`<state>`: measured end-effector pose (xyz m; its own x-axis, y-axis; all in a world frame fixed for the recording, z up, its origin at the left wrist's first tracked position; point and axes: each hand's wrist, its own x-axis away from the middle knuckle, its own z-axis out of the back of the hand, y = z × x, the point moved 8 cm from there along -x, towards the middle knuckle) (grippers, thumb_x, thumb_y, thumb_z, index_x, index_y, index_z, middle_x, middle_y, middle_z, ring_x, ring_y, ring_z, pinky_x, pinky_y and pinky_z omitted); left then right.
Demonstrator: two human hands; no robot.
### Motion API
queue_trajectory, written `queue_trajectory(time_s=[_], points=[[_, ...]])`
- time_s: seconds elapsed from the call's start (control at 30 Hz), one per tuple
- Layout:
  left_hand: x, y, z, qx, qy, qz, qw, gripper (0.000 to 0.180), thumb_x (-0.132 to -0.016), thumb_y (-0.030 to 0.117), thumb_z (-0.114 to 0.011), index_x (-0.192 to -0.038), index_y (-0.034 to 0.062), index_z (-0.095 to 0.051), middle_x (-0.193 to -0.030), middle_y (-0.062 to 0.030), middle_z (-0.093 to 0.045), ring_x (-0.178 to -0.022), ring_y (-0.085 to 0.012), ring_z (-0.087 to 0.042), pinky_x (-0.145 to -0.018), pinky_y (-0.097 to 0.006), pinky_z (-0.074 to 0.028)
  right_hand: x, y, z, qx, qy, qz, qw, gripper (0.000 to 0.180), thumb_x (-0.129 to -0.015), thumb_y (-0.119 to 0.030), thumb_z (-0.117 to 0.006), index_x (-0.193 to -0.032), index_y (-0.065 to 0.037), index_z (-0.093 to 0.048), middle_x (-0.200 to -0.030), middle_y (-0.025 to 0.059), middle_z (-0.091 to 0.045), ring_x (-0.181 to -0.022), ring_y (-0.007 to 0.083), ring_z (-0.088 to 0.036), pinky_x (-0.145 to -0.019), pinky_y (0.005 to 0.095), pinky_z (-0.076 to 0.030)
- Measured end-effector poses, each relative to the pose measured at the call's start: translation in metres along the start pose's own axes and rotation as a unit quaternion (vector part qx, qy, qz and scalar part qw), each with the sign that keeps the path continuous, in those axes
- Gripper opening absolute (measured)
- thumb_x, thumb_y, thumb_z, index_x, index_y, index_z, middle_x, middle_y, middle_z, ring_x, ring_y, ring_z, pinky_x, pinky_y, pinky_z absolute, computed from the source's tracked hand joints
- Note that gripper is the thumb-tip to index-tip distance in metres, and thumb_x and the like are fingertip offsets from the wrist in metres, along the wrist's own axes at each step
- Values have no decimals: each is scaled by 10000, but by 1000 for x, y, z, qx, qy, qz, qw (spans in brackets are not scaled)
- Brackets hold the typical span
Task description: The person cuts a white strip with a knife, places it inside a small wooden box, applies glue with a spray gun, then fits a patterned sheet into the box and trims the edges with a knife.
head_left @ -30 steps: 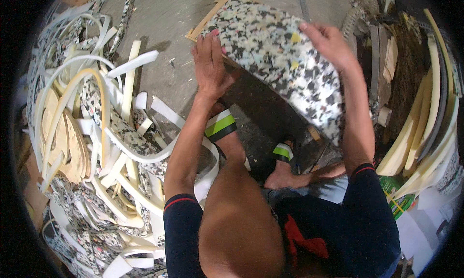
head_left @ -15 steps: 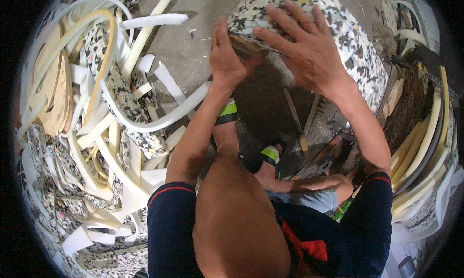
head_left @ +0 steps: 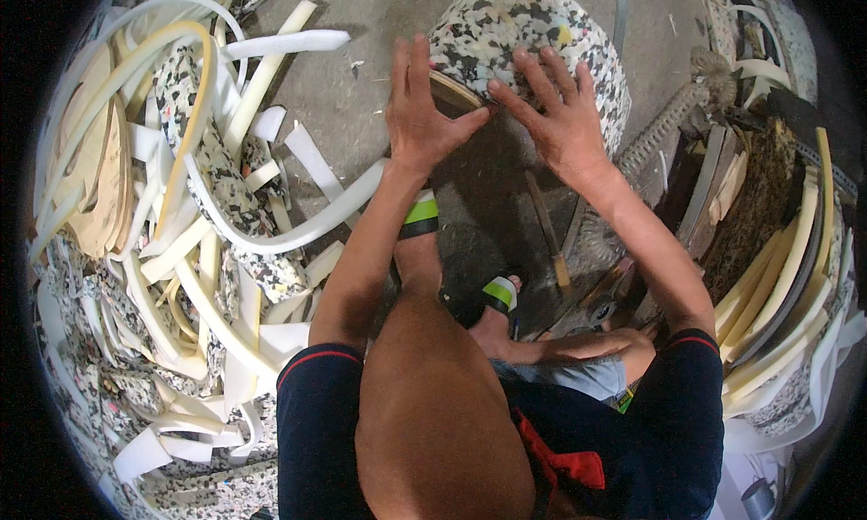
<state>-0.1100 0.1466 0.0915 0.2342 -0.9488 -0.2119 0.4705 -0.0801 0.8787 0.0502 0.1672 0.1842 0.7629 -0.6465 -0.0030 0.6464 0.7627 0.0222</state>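
Note:
A thick block of speckled black-and-white foam (head_left: 533,32) with a rounded outline stands on the floor in front of me. A wooden board (head_left: 456,91) shows along its near underside. My left hand (head_left: 418,122) is at the block's left corner, fingers stretched up and thumb spread toward the board. My right hand (head_left: 562,121) lies with fingers spread against the near right face of the foam. Both hands are open, and neither wraps round anything. The shaded space under the board is too dark to make out.
Foam offcuts and white strips (head_left: 298,240) are heaped at my left, with curved plywood pieces (head_left: 95,177) among them. A wooden-handled tool (head_left: 549,235) lies between my feet and a ridged hose (head_left: 664,122). Bent cream foam strips (head_left: 777,276) stand at the right.
The foam block has turned and drawn in from the right, uncovering the hose and floor there. My right hand has moved down and slightly left; my left hand has shifted slightly.

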Motion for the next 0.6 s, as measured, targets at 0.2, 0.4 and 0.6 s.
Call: queue_trajectory(time_s=[0.2,0.4,0.6], points=[[-5,31,0,-126,8,-236,963,1070,-592,355,-940,-1522,290,-416,-1585,-157,-322,-1430,-467,-313,-1129,-631,-328,2,-3,8,-51,3,2,999,724,-798,-75,-723,-1454,-312,-528,-1590,88,-375,-1408,396,-397,-1060,648,-373],[-8,33,-1,-93,-33,-255,962,749,-783,452,-801,-1451,247,-529,-1564,-129,-377,-1404,-455,-372,-1134,-582,-360,-24,43,57,-109,150,-21,982,522,-823,-135,-783,-1314,-73,-618,-1349,185,-589,-1196,411,-580,-967,474,-498],[-8,33,-2,-80,-42,-244,965,917,-674,365,-891,-1483,286,-467,-1576,-110,-337,-1424,-433,-329,-1142,-594,-345,-52,91,36,-177,187,-130,958,359,-889,-177,-746,-1229,-77,-684,-1010,165,-694,-876,346,-671,-745,422,-536]])
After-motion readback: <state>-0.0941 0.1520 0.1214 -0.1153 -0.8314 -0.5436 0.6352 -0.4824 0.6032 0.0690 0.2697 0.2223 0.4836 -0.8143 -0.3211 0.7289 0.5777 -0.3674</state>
